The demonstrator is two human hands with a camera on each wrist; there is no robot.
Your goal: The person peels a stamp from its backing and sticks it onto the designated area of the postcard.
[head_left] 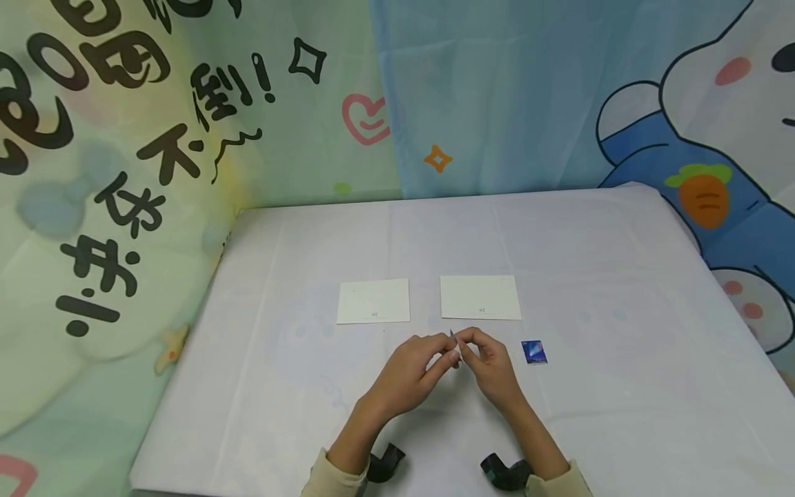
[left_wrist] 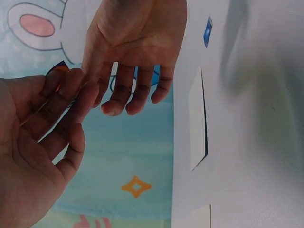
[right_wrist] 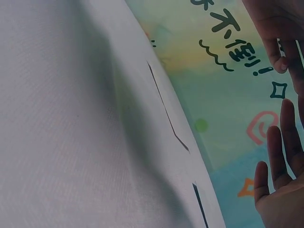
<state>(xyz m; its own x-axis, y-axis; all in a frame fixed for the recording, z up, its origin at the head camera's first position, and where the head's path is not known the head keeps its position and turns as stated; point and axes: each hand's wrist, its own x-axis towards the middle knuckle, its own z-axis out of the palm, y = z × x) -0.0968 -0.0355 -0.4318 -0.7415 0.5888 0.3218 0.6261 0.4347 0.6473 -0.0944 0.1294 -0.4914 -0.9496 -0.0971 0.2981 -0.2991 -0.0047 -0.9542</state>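
Both hands meet over the table, just in front of two white cards. Between the fingertips of my left hand is a small stamp-like piece with a dark and orange face and a jagged edge. My right hand pinches the same piece from the other side with thumb and forefinger. In the head view it shows almost edge-on and most of it is covered by fingers. Beyond the hands lie the left white card and the right white card, each with a tiny printed mark.
A small blue picture square lies on the table right of my right hand. White cloth covers the table. Printed curtains hang along the back and left side. Black straps sit at both wrists.
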